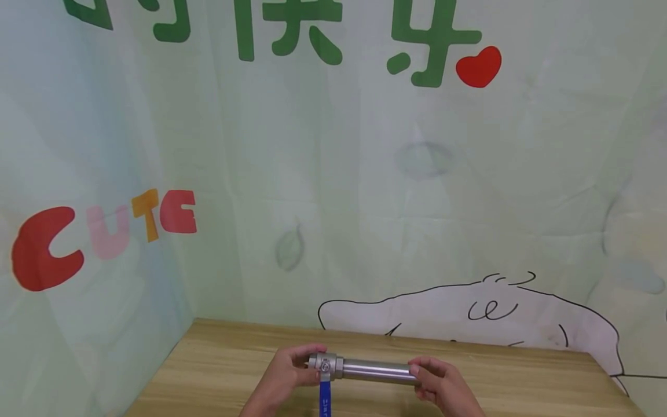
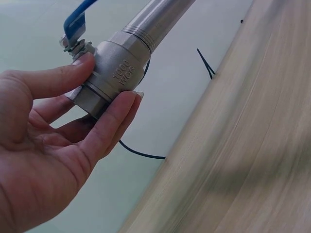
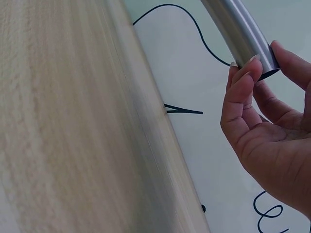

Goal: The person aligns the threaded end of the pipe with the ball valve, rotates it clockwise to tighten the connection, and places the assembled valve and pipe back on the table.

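A metal ball valve (image 1: 327, 366) with a blue lever handle (image 1: 325, 398) is joined to a smooth steel pipe (image 1: 377, 370). My left hand (image 1: 292, 370) grips the valve body at its free end, thumb on one side and fingers on the other. In the left wrist view the valve (image 2: 114, 65) carries raised lettering, and threads show where the pipe (image 2: 158, 22) enters it. At the pipe's other end my right hand (image 1: 440, 379) pinches the tube between thumb and fingers. The right wrist view shows that pipe end (image 3: 245, 41) as an open, plain rim.
Valve and pipe are held level over a wooden table (image 1: 239, 341). Behind and to the left hangs a pale green printed cloth (image 1: 333, 202) with green characters, a red heart (image 1: 479, 67) and coloured letters. It meets the table's back edge.
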Demonstrator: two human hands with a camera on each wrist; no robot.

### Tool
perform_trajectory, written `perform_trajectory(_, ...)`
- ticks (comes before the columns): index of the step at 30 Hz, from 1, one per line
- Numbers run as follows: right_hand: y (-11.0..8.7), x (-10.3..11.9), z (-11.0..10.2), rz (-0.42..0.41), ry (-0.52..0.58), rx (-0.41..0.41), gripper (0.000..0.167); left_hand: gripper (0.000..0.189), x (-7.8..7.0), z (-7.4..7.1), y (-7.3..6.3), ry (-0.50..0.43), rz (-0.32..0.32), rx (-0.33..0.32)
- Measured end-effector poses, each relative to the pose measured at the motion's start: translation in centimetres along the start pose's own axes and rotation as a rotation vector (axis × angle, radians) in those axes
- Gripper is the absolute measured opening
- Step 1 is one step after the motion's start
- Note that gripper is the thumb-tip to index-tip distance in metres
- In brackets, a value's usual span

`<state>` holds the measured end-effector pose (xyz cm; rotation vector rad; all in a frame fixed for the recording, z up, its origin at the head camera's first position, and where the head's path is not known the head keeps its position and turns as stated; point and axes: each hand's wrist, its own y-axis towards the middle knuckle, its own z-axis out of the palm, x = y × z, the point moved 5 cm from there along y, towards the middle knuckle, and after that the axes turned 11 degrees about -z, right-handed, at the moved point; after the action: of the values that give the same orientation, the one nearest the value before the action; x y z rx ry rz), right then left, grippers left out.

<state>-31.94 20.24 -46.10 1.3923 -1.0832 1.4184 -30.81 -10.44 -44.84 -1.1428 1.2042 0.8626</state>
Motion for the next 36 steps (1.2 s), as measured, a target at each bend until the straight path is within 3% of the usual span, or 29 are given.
perform_trajectory(6, 0.01, -0.19, -0.08, 0.014, 0.004, -0.018, 0.049, 0.048, -0.12, 0.10, -0.12, -0.001, 0.009, 0.001)
perform_trajectory(10, -0.12, -0.05, -0.06, -0.030, 0.006, -0.009, 0.043, 0.049, -0.15, 0.09, -0.19, 0.005, 0.006, -0.005)
perform_trajectory(18, -0.04, 0.10, 0.07, -0.067, -0.048, 0.024, 0.050, 0.049, -0.24, 0.14, -0.22, 0.007, -0.013, -0.011)
perform_trajectory(28, -0.13, 0.46, 0.32, -0.075, 0.040, 0.032, 0.039, 0.049, -0.38, 0.16, -0.26, 0.015, -0.010, -0.018)
perform_trajectory(36, -0.18, 0.50, 0.36, -0.064, 0.027, 0.031, 0.036, 0.049, -0.24, 0.11, -0.30, 0.016, -0.001, -0.017)
